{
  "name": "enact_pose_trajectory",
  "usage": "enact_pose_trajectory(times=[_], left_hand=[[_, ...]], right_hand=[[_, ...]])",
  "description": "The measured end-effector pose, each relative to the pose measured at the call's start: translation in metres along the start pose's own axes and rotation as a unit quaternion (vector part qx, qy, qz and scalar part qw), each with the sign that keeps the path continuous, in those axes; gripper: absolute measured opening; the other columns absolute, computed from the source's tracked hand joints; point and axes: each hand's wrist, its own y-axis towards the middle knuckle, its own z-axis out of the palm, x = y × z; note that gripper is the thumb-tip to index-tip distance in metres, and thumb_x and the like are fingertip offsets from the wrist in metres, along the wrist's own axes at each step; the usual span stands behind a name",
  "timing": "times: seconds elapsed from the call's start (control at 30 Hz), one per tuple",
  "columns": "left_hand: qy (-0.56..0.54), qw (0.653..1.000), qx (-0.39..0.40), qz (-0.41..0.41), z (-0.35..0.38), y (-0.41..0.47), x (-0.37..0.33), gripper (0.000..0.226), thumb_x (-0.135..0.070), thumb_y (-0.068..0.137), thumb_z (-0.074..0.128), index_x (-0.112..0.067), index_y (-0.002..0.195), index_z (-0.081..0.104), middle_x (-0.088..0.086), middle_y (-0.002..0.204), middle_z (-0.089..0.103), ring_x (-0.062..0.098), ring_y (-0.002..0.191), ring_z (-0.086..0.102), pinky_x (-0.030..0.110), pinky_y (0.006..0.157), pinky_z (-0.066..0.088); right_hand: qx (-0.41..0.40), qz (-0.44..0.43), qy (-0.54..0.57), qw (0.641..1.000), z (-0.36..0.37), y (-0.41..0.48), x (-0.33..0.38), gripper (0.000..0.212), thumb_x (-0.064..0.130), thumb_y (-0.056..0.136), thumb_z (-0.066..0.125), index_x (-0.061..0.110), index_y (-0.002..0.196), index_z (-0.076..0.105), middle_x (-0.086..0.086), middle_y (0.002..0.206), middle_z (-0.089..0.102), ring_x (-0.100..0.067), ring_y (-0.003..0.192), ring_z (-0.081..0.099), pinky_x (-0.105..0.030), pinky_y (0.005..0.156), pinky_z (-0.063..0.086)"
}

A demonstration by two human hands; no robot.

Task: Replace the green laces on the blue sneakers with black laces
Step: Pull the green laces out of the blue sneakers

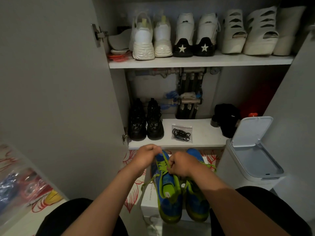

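The pair of blue mesh sneakers with lime-green trim (170,193) stands side by side on a white cardboard box (148,200) between the person's knees, toes toward the open cupboard. Both hands work at the shoe on the left. The left hand (147,156) is curled, its fingertips pinching a strand of the flat green lace (165,158) near the toe end. The right hand (181,165) is closed round the same lace a little nearer the tongue. The step in hand looks like unthreading, with most of the lacing not yet out. To do it well, loosen each crossing first, then draw the lace out one eyelet at a time. Pull along the line of the hole rather than sideways, with one hand steadying the shoe so that it does not slide off the box. The black laces in their clear zip bag (182,132) lie on the lower white shelf (206,133), just beyond the shoes, unopened as far as can be told.
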Motion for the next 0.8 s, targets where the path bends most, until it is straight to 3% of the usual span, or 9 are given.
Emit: enact_pose_trajectory(times=[0.07,0.13,0.2,0.27,0.37,0.43,0.5,0.7,0.8], left_hand=[[-0.090,0.995,-0.044,-0.025,-0.004,0.003,-0.003,0.022,-0.025,0.096,0.058,-0.019,0.076,0.065,-0.009,0.068,0.062,0.007,0.054,0.051,0.019,0.048,0.036],[-0.079,0.993,-0.082,-0.021,-0.007,0.005,-0.001,0.022,-0.023,0.096,0.056,-0.018,0.076,0.063,-0.005,0.072,0.060,0.013,0.061,0.052,0.023,0.049,0.036],[0.077,0.991,-0.109,0.025,-0.010,0.006,0.006,0.017,-0.022,0.095,0.055,-0.018,0.081,0.065,-0.005,0.082,0.062,0.017,0.073,0.057,0.025,0.056,0.043],[0.295,0.945,-0.107,0.087,-0.012,0.003,0.013,0.019,-0.019,0.093,0.054,-0.025,0.106,0.066,-0.008,0.110,0.058,0.018,0.093,0.061,0.029,0.073,0.047],[0.363,0.912,0.003,0.189,-0.004,0.002,0.014,0.044,-0.015,0.092,0.053,-0.032,0.132,0.059,-0.010,0.134,0.055,0.016,0.116,0.057,0.031,0.094,0.047],[0.362,0.904,0.095,0.206,0.005,-0.001,0.013,0.039,-0.022,0.092,0.056,-0.036,0.128,0.063,-0.008,0.126,0.065,0.015,0.113,0.059,0.031,0.094,0.050],[0.413,0.880,0.118,0.201,0.008,0.000,0.015,0.030,-0.032,0.091,0.059,-0.036,0.119,0.068,-0.005,0.111,0.071,0.017,0.101,0.064,0.034,0.083,0.053],[0.436,0.882,0.085,0.156,-0.001,0.007,0.014,0.011,-0.021,0.091,0.061,-0.017,0.088,0.072,-0.002,0.092,0.070,0.019,0.087,0.064,0.034,0.078,0.053],[0.433,0.883,-0.032,0.181,-0.002,0.005,0.008,0.017,-0.004,0.086,0.053,-0.020,0.083,0.057,-0.002,0.090,0.056,0.022,0.082,0.058,0.036,0.070,0.047]], right_hand=[[0.001,0.007,0.018,1.000,0.002,0.000,-0.002,0.014,0.029,0.083,0.071,0.016,0.085,0.075,0.003,0.088,0.074,-0.015,0.085,0.068,-0.033,0.079,0.058],[0.003,0.012,0.027,1.000,0.002,0.000,-0.003,0.015,0.029,0.084,0.072,0.015,0.085,0.075,0.002,0.087,0.074,-0.015,0.085,0.069,-0.031,0.077,0.057],[0.005,0.017,0.033,0.999,0.002,0.000,-0.002,0.015,0.028,0.083,0.073,0.013,0.083,0.074,-0.001,0.086,0.074,-0.018,0.085,0.069,-0.030,0.073,0.054],[0.006,0.021,0.033,0.999,0.002,0.000,-0.001,0.017,0.028,0.082,0.074,0.011,0.082,0.072,-0.003,0.086,0.073,-0.020,0.085,0.069,-0.029,0.070,0.052],[0.005,0.023,0.025,0.999,0.001,0.000,0.002,0.017,0.028,0.082,0.074,0.011,0.082,0.072,-0.003,0.086,0.073,-0.020,0.085,0.068,-0.027,0.067,0.048],[0.005,0.020,0.020,1.000,0.001,0.000,0.004,0.014,0.027,0.081,0.075,0.013,0.083,0.073,-0.002,0.088,0.073,-0.019,0.086,0.067,-0.029,0.071,0.051],[0.007,0.021,0.019,1.000,0.000,0.000,0.004,0.011,0.027,0.080,0.076,0.016,0.083,0.075,0.000,0.089,0.074,-0.019,0.087,0.067,-0.031,0.075,0.054],[0.009,0.024,0.035,0.999,0.000,-0.001,0.004,0.011,0.024,0.078,0.075,0.018,0.086,0.077,0.005,0.089,0.075,-0.014,0.087,0.069,-0.035,0.082,0.058],[0.011,0.029,0.029,0.999,-0.001,-0.001,0.002,0.011,0.025,0.077,0.075,0.018,0.086,0.076,0.006,0.090,0.075,-0.014,0.088,0.068,-0.033,0.081,0.058]])
